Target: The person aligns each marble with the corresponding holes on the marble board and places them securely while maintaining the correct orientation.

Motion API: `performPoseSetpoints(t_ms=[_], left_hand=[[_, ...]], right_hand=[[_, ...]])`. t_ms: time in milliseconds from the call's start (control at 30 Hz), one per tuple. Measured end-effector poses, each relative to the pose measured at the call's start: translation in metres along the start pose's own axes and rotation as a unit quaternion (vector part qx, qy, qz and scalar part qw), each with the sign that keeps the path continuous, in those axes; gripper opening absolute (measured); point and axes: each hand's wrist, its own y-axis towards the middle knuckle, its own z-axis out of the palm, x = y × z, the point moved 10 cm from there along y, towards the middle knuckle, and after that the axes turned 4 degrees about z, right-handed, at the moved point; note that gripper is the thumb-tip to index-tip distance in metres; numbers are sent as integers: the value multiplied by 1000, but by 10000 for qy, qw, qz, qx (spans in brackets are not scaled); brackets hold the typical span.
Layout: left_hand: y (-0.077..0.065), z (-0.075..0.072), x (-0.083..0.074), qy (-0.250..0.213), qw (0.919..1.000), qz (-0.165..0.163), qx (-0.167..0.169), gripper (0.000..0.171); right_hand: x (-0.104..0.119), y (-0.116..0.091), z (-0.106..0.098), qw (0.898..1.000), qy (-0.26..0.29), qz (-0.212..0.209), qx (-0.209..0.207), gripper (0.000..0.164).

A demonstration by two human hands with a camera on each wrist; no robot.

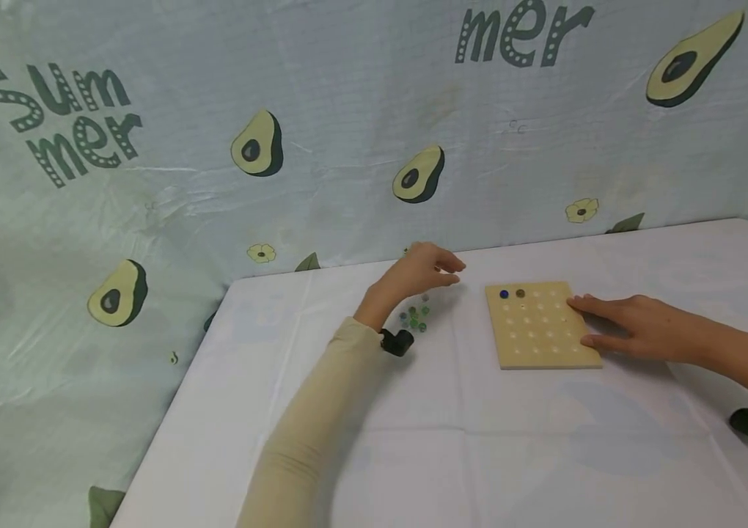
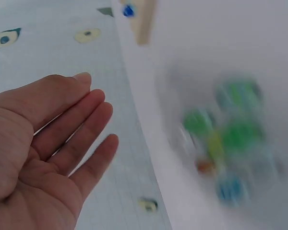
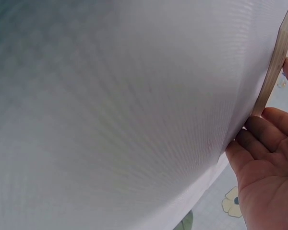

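Note:
My left hand (image 1: pixel 417 268) hovers above the table, just beyond a small cluster of glass marbles (image 1: pixel 415 318). In the left wrist view its fingers are loosely bent with the thumb near them, and nothing shows between them. The marbles (image 2: pixel 240 136), blurred there, are green, blue, yellowish and brownish. A square wooden board (image 1: pixel 537 326) with rows of round hollows lies flat to the right. A dark blue marble (image 1: pixel 504 294) and a brownish marble (image 1: pixel 521 293) sit in its far left corner row. My right hand (image 1: pixel 638 328) rests its fingertips and thumb against the board's right edge.
A white cloth covers the table (image 1: pixel 413 469). Behind it hangs a pale curtain (image 1: pixel 341 95) printed with avocados and lettering, meeting the table's far edge. Black wrist cameras (image 1: pixel 397 342) are strapped to both forearms.

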Motion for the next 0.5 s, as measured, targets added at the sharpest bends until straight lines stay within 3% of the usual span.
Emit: performPoseSetpoints(t_ms=[233,367,500], left_hand=[[-43,-12,45,559,9977,-100,380,24],[-66,-14,70,616,9976,-170,283,21],[-79,-16,81,452,9988,-173,88,20]], right_hand=[[1,1,0,9999,64,73,40,73],[0,1,0,9999,19,137,66,74],[-2,0,-1,9999,-9,142,38,74]])
